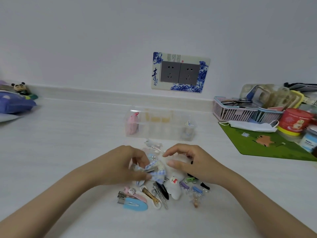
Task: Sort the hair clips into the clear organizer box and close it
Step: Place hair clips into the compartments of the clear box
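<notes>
A pile of hair clips [159,194] lies on the white table in front of me: a light blue snap clip [135,206], a gold clip [151,194], a black clip, and a white plush cat clip [174,184]. My left hand [123,165] pinches a blue checked fabric bow clip [157,170] just above the pile. Beside it, my right hand [190,162] hovers with its fingers apart and holds nothing. The clear organizer box [159,129] stands behind the pile, with a pink plush clip [133,123] in its left compartment and a small clip at its right end.
A green mat [267,143] with a face mask, a red tin and jars lies at the right. Pink and blue baskets [235,110] stand behind it. A blue pillow and a panda toy [19,88] sit at the far left. A wall socket is above the box.
</notes>
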`<action>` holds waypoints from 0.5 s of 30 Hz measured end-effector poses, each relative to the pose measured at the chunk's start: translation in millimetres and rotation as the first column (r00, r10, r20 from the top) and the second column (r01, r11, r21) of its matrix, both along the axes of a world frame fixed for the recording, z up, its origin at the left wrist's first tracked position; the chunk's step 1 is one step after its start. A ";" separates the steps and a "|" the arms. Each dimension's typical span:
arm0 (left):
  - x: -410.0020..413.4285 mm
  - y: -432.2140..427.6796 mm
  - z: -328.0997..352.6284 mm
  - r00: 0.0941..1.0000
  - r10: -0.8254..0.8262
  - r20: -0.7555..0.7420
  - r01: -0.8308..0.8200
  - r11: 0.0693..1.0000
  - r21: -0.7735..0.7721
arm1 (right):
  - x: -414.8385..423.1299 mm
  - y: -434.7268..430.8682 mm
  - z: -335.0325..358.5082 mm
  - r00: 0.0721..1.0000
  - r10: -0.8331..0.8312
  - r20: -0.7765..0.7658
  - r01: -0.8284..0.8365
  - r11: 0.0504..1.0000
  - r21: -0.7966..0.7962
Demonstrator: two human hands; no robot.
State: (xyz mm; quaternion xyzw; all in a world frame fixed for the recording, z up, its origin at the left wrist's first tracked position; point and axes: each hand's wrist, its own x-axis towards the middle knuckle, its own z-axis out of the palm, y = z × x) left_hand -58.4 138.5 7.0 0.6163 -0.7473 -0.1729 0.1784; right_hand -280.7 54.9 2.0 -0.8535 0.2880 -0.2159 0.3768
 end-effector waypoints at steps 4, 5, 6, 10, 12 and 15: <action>-5.0 -12.2 14.6 0.921 -0.005 -0.389 0.000 1.000 -0.014 | 0.8 -1.7 4.5 0.986 0.057 0.154 -0.072 0.993 0.091; -7.4 -15.4 18.9 0.885 0.000 -0.465 0.018 0.999 0.035 | 1.4 -2.4 6.8 0.978 0.065 0.198 -0.089 0.989 0.116; -10.1 -19.2 22.0 0.855 -0.002 -0.518 0.058 0.994 0.091 | 1.8 -3.5 9.1 0.968 0.054 0.247 -0.091 0.986 0.141; -25.5 -34.9 30.9 0.786 -0.037 -0.617 0.187 0.966 0.180 | 3.5 -13.4 16.7 0.913 -0.090 0.398 0.016 0.982 0.187; -32.2 -44.8 35.5 0.764 -0.015 -0.645 0.159 0.973 0.165 | 2.5 -21.9 18.6 0.884 -0.160 0.440 0.060 0.970 0.234; -40.8 -61.1 39.0 0.781 -0.069 -0.621 0.139 0.988 0.064 | -1.8 -37.7 21.7 0.847 -0.272 0.457 0.140 0.943 0.302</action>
